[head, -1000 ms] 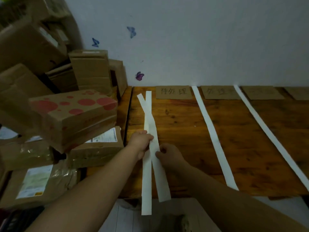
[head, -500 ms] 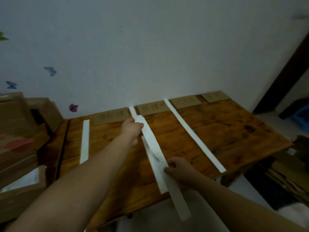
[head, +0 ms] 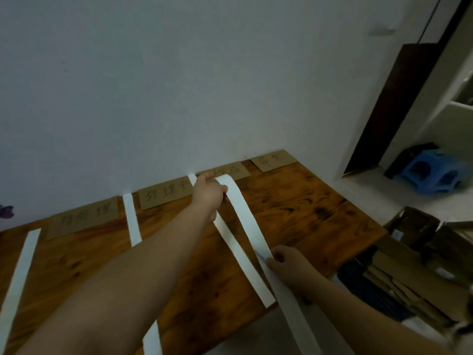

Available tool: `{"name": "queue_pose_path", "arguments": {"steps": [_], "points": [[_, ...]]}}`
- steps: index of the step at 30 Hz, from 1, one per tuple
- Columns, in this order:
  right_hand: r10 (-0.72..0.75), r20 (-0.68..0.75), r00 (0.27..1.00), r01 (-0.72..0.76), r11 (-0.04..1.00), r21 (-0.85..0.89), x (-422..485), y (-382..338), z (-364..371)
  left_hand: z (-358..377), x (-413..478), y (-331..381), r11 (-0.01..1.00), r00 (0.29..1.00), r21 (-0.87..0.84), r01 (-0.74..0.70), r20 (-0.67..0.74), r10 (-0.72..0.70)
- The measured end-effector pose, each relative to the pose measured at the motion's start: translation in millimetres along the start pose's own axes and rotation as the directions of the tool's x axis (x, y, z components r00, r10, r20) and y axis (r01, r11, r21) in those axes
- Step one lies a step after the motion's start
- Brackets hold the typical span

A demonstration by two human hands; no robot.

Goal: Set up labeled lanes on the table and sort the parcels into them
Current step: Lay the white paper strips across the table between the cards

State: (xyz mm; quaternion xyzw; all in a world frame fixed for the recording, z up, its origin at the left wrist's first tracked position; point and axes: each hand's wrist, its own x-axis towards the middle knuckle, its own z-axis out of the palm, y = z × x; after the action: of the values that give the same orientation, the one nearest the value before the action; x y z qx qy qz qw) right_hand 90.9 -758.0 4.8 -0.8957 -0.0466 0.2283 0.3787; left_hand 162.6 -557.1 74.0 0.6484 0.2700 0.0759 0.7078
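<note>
A long white paper strip [head: 245, 216] stretches over the wooden table [head: 307, 213], held at both ends. My left hand [head: 208, 194] grips its far end near the wall, beside a cardboard label [head: 230, 171]. My right hand [head: 289, 265] pinches the strip near the table's front edge, and the tail hangs past the edge. Three other white strips lie flat as lane dividers: one [head: 19, 275] at far left, one [head: 131, 219] partly under my left arm, one [head: 240, 262] just left of the held strip. More cardboard labels, one [head: 163, 196] and another [head: 273, 160], line the wall. No parcels show.
A white wall backs the table. To the right a dark door frame [head: 399, 98], a blue plastic stool [head: 432, 175] on the floor and open cardboard boxes [head: 414, 260] beside the table's right end. A purple butterfly sticker [head: 5, 211] shows at far left.
Both hands carried the strip rightward, from the leftmost lane across two laid strips to the space before the third label. The view turned right, so the parcel stack on the left left the frame.
</note>
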Motion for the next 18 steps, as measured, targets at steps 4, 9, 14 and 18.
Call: {"name": "queue_pose_path", "arguments": {"steps": [4, 9, 14, 18], "points": [[0.048, -0.002, 0.999, -0.048, 0.999, -0.023, 46.4, 9.9, -24.5, 43.5, 47.9, -0.4, 0.986, 0.997, 0.148, -0.075, 0.033, 0.071], [0.11, -0.04, 0.993, -0.113, 0.99, -0.082, 117.4, 16.8, -64.2, 100.1, 119.1, 4.5, 0.956, 0.99, 0.261, -0.137, 0.066, 0.124], [0.138, -0.016, 0.99, -0.139, 0.988, -0.068, 169.8, 25.3, -98.9, 149.3, 167.5, 3.5, 0.886, 0.979, 0.417, -0.204, 0.099, 0.179], [0.094, 0.049, 0.994, -0.091, 0.994, -0.062, 211.1, 45.0, -118.1, 181.6, 204.5, -25.0, 0.81, 0.975, 0.544, -0.22, 0.125, 0.181]]}}
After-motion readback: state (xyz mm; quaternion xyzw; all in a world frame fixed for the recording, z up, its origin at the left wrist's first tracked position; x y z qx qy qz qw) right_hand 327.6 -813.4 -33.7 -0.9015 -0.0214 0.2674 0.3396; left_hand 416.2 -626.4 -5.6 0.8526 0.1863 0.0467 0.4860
